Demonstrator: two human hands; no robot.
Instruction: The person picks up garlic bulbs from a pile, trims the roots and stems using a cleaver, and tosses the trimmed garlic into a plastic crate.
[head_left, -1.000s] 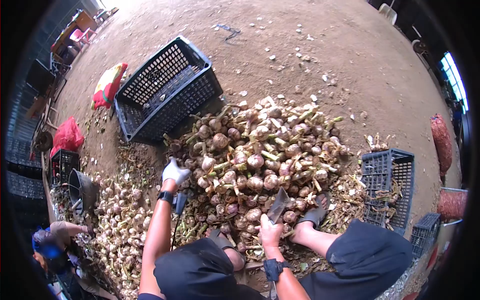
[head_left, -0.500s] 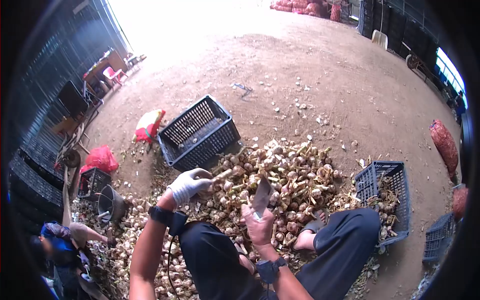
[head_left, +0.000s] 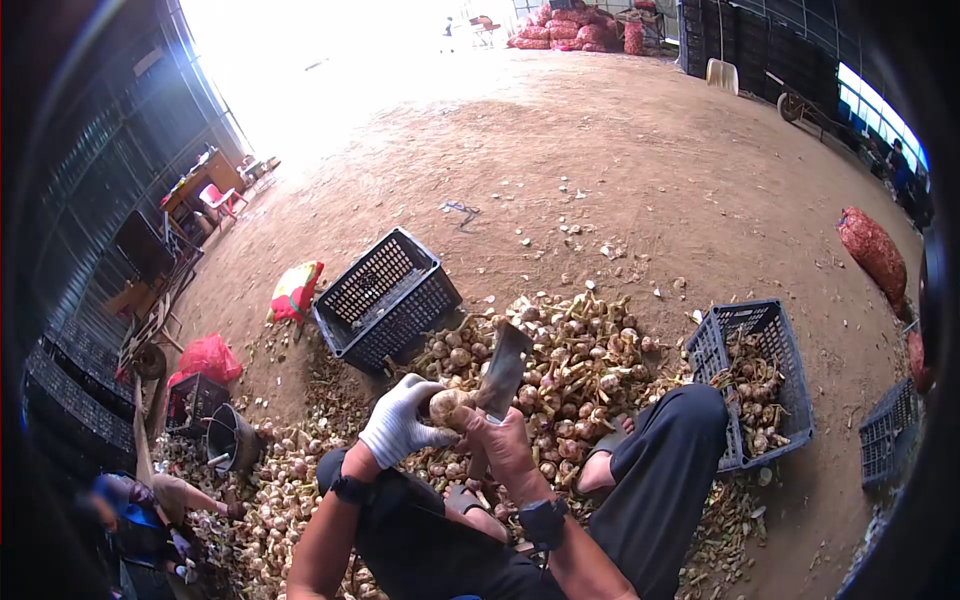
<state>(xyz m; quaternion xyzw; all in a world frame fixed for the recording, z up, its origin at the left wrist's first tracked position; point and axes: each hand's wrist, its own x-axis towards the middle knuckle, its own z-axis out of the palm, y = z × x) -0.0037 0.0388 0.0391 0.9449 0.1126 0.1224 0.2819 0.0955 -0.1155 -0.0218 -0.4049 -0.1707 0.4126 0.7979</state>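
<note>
In a white knit glove, my left hand (head_left: 398, 422) grips a garlic bulb (head_left: 450, 405) between thumb and fingers. My bare right hand (head_left: 502, 450) is wrapped round the handle of a broad-bladed knife (head_left: 506, 368), its blade pointing up and away from me. The two hands are close together above my lap, with the bulb right beside the knife's lower end. Beyond them spreads a heap of garlic (head_left: 570, 372), many bulbs with stems on. More garlic bulbs (head_left: 285, 500), paler and trimmed, lie to the left of my knee.
A black plastic crate (head_left: 440, 300) stands past the heap; another crate (head_left: 795, 400) at right holds garlic. A bucket (head_left: 232, 438) and a red bag (head_left: 212, 358) sit at left, near a seated person (head_left: 150, 510). Full mesh sacks (head_left: 872, 255) lie farther off.
My left hand has come back from the heap with a garlic bulb and now meets the right hand. The knife has shifted slightly left, and the head view has tilted up a little.
</note>
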